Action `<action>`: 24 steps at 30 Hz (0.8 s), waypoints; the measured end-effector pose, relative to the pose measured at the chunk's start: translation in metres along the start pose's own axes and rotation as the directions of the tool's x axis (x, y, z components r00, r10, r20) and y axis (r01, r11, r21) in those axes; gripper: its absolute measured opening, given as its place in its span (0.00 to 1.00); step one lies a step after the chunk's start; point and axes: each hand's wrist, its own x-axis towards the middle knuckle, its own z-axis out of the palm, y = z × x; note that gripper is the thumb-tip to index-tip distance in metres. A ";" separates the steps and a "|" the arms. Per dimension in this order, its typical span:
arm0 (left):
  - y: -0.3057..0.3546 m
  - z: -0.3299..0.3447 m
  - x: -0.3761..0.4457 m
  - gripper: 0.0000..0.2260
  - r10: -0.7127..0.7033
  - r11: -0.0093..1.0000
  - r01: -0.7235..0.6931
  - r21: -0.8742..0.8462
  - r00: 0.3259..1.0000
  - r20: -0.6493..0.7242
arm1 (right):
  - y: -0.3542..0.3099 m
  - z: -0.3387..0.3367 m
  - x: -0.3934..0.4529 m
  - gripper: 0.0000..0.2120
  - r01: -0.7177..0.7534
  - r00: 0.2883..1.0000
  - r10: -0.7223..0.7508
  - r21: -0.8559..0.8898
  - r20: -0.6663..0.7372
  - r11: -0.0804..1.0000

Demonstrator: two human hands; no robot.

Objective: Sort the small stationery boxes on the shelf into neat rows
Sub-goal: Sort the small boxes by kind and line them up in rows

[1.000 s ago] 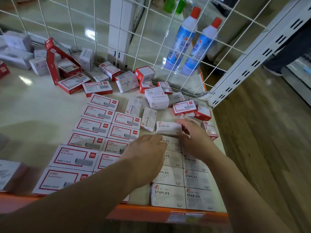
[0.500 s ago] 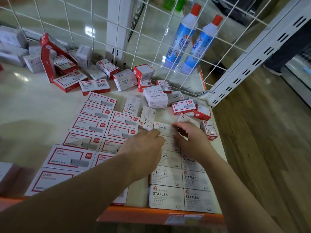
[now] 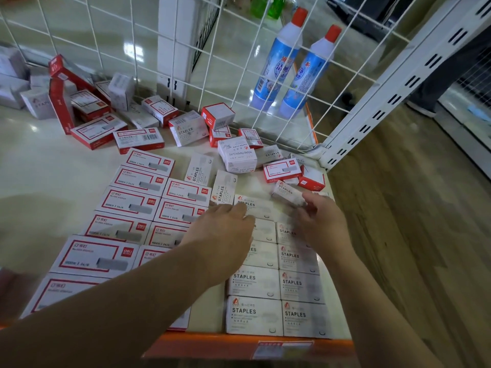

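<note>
Two white rows (image 3: 276, 285) run beneath both hands on the shelf (image 3: 39, 166). The left hand (image 3: 223, 235) lies flat, steadying the top box (image 3: 252, 205). The right hand (image 3: 318, 221) pinches a tilted box (image 3: 288, 193); it should land level, just right of the top box, edges flush.

Both bare forearms reach forward from the bottom edge, left crossing in from lower left, right from lower right. Left hand (image 3: 221, 235) lies palm down, fingers extended and flat, fingertips pointing up-right. Right hand (image 3: 320, 221) palm down, fingers curled, fingertips pinching a small white staples box (image 3: 288, 193), tilted.
</note>
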 end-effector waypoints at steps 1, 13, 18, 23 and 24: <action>0.001 0.000 0.002 0.18 -0.001 1.000 0.001 0.022 1.000 0.000 | 0.001 -0.001 0.001 0.16 -0.015 1.000 0.015 -0.017 0.002 1.000; 0.006 0.000 0.006 0.18 -0.053 0.998 0.053 0.016 0.999 0.011 | -0.010 -0.003 0.012 0.07 -0.047 0.998 0.052 -0.141 0.033 0.989; 0.007 0.001 0.000 0.17 -0.086 0.995 0.086 -0.047 0.996 0.017 | -0.014 -0.001 0.009 0.08 -0.068 0.997 0.071 -0.113 0.019 0.991; 0.011 -0.002 -0.001 0.18 -0.085 0.996 0.086 -0.026 0.996 0.029 | -0.014 -0.004 0.003 0.12 -0.044 0.998 0.042 -0.061 -0.043 0.997; 0.012 -0.003 -0.002 0.18 -0.085 0.996 0.085 -0.022 0.996 0.028 | -0.014 -0.006 0.001 0.12 -0.035 0.998 0.033 -0.046 -0.046 0.998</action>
